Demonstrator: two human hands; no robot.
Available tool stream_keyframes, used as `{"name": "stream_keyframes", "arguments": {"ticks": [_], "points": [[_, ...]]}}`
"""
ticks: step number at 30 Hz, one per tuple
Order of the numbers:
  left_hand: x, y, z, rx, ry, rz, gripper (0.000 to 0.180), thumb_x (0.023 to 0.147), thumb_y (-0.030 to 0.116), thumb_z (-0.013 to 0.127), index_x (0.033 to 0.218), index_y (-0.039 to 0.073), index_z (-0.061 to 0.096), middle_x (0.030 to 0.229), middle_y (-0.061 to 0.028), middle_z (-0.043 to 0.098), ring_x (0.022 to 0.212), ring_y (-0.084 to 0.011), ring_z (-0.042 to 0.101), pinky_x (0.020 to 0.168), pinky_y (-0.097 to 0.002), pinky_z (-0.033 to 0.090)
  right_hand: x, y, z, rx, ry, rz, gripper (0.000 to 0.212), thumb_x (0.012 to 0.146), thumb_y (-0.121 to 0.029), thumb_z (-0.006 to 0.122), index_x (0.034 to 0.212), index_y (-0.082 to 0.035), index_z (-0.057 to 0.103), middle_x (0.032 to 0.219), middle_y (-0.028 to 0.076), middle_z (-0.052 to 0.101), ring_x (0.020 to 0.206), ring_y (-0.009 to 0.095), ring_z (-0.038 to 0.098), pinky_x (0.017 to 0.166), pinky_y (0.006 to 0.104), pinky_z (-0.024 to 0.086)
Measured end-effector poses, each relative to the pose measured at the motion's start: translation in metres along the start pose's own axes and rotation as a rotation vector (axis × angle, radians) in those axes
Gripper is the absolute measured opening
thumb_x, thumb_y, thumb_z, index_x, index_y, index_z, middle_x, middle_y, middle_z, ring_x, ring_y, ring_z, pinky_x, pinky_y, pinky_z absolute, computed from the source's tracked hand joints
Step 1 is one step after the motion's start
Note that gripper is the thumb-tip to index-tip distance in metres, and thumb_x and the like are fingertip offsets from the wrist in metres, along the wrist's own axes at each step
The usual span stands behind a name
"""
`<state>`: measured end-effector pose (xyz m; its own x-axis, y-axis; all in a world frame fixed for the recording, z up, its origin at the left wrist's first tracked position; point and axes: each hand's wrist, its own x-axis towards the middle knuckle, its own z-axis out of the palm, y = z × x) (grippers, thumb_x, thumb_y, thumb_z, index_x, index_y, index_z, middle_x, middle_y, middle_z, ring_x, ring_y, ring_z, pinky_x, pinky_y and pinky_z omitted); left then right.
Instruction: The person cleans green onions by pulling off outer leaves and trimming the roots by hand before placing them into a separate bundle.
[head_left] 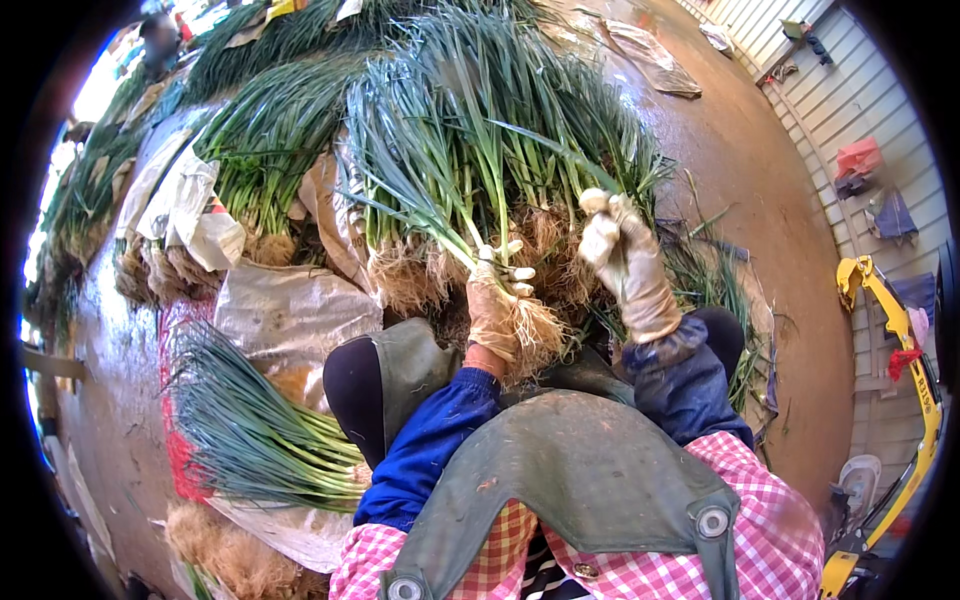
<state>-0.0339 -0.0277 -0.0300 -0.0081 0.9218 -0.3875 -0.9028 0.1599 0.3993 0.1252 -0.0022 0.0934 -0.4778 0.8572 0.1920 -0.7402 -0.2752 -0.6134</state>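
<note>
My left hand point(492, 305), in a soiled pale glove, is closed round a few green onions point(460, 232). Their pale stringy roots point(537, 335) hang out beside the palm, and the leaves point away from me. To its right, my gloved right hand point(625, 255) is raised with its fingers curled in. A long green onion leaf point(550, 148) runs into the top of that fist and seems pinched there. Just beyond both hands stands a big heap of green onions point(510, 100), roots toward me and leaves leaning away.
A smaller pile of green onions point(265, 430) lies at my left on sacking. More bundles point(270, 150) stand farther left, near white sacks point(190, 215). Loose leaf scraps point(715, 290) lie by my right knee. A yellow metal arm point(925, 400) stands along the right side.
</note>
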Motion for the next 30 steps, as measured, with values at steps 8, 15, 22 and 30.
{"name": "stream_keyframes", "arguments": {"ticks": [8,15,22,30], "points": [[-0.011,0.003,0.001,-0.005,0.053,-0.017,0.047,0.096,0.047,0.046,0.109,0.003,0.059,0.075,-0.0124,0.064,0.051,-0.0172,0.057,0.046,-0.0265,0.048,0.022,0.062,0.000,-1.052,0.241,0.275,0.035,0.089,-0.025,0.063,0.122,-0.013,0.061,0.083,0.002,0.065,0.068,0.007,0.057,0.060,0.0237,0.048],[0.002,-0.002,-0.009,-0.032,0.089,-0.002,0.042,0.094,0.050,0.051,0.099,0.010,0.064,0.075,-0.0020,0.061,0.061,-0.0147,0.056,0.051,-0.0291,0.047,0.017,0.077,-0.021,-1.914,-0.182,0.308,0.035,0.090,-0.028,0.060,0.122,-0.015,0.061,0.089,0.011,0.067,0.078,0.022,0.065,0.068,0.0304,0.049],[-0.013,0.005,0.016,-0.220,-0.168,-0.143,0.054,0.091,0.057,0.048,0.108,0.006,0.055,0.076,-0.0060,0.059,0.056,-0.0171,0.057,0.045,-0.0276,0.049,-0.007,0.039,0.010,-0.536,0.163,0.605,0.020,0.091,-0.018,0.058,0.099,0.001,0.059,0.067,-0.002,0.056,0.044,0.002,0.043,0.042,0.0144,0.034],[-0.013,0.022,0.001,-0.039,-0.195,-0.084,0.083,0.090,0.069,0.034,0.130,-0.003,0.042,0.091,-0.0282,0.063,0.065,-0.0263,0.065,0.053,-0.0298,0.056,-0.072,-0.111,0.074,-1.083,0.428,0.300,0.020,0.084,-0.022,0.064,0.094,-0.006,0.057,0.075,0.001,0.061,0.049,0.000,0.046,0.041,0.0152,0.036]]}}
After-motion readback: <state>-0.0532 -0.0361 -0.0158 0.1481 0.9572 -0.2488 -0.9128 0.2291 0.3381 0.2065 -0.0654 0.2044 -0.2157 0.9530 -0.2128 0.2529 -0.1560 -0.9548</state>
